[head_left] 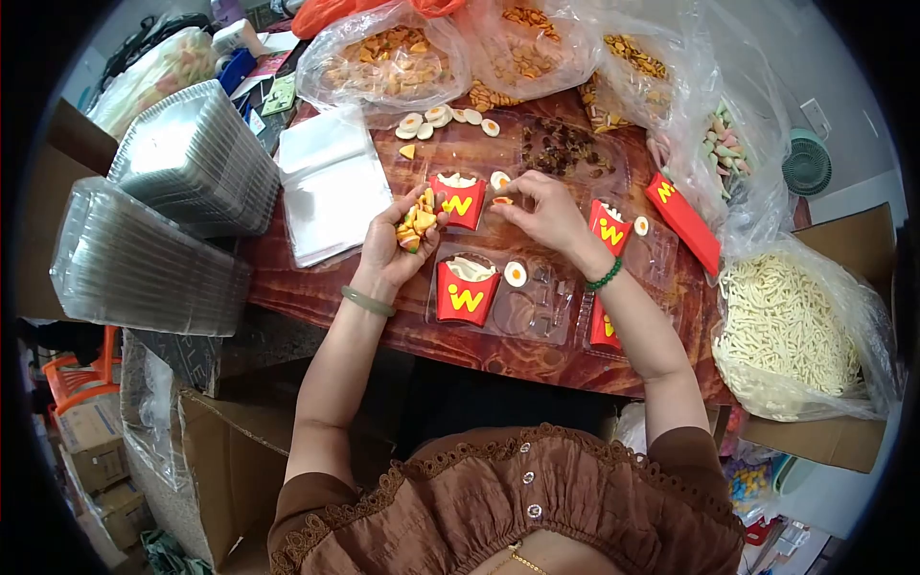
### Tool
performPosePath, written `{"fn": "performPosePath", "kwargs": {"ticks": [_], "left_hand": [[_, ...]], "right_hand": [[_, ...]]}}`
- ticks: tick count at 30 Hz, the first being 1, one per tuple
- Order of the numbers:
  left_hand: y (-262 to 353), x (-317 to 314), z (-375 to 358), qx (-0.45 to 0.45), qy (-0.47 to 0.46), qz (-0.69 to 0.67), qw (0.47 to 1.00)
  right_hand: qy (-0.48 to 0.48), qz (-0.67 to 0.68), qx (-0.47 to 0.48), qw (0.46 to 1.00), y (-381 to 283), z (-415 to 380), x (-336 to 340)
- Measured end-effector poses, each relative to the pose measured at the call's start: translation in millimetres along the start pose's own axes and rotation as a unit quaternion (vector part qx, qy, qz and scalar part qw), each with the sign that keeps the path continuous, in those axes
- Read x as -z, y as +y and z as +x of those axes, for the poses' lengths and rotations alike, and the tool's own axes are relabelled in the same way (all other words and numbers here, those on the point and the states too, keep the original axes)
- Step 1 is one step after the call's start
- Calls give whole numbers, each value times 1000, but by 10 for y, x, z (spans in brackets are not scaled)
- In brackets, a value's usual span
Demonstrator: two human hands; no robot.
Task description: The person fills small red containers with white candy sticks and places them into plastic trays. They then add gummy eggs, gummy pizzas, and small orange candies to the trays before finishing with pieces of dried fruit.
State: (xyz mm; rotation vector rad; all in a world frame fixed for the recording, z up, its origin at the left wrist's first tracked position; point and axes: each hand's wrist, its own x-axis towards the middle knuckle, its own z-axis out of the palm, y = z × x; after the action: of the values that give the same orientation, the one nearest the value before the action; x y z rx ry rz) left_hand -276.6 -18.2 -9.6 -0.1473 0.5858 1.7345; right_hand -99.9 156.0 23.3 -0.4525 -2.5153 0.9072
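My left hand [391,240] is cupped palm up around several small orange-yellow pizza-slice pieces [418,222]. My right hand [546,211] pinches one small orange piece [502,200] over a clear plastic tray [517,340]. Just beyond those fingertips lies a fried-egg piece [498,179]. Between my hands stands a red fries carton [458,203] with a yellow logo and pale sticks in its top. Nearer me is a second red carton [467,292], with another egg piece [516,275] beside it. More red cartons [608,228] sit in the tray right of my wrist.
Stacked clear trays [192,158] rise on the left beside flat plastic sleeves [335,206]. Open bags of orange pieces [388,57] line the back. Loose egg pieces [436,115] and dark brown pieces [565,149] lie before them. A bag of pale sticks [791,321] sits right.
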Motion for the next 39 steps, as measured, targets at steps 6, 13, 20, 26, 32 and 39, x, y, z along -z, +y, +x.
{"fn": "performPosePath", "kwargs": {"ticks": [6, 13, 20, 26, 32, 39], "left_hand": [[-74, -40, -9, 14, -23, 1, 1000], [-70, -60, -22, 19, -28, -1, 999], [-78, -79, -38, 14, -22, 23, 999], [-90, -108, -53, 7, -9, 30, 999], [-97, -75, -41, 1, -21, 37, 999], [-117, -114, -67, -9, -12, 59, 998]], "right_hand": [[-47, -14, 69, 996, -249, 1077, -432], [-80, -180, -49, 979, -222, 1545, -1024], [-29, -15, 1, 999, -292, 1185, -320], [-45, -64, 6, 997, -256, 124, 80], [-20, -33, 70, 997, -85, -260, -143], [51, -76, -30, 995, -38, -222, -204]]}}
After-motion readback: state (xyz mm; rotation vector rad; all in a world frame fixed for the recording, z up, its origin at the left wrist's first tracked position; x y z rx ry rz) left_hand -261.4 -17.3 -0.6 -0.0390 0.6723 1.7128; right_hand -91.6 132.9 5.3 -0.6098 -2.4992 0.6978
